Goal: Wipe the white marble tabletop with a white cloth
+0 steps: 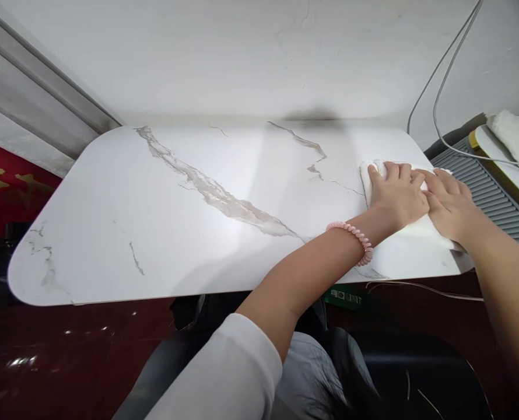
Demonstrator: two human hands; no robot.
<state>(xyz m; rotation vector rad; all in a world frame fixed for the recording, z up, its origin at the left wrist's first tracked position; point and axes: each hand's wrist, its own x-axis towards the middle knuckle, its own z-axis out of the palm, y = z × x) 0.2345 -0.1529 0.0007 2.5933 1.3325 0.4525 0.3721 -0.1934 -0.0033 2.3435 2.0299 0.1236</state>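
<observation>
A folded white cloth [423,234] lies at the right end of the white marble-patterned table [154,245]. My left hand [397,195], with a pink coiled band at its wrist, presses on the cloth, fingers bent and slightly apart over it. Beside it and touching it, my right hand [452,207] grips the cloth's right part near the table's right edge. Cloth folds are partly covered by both hands, and the fingertips of the right one are partly hidden.
A white wall [242,58] rises behind the table. Grey cables [443,87] hang at the right, over a ridged grey surface [500,192] and another white fluffy cloth [517,137]. A red printed banner [10,186] stands left. Below are a dark stool [417,373] and a green box [344,296].
</observation>
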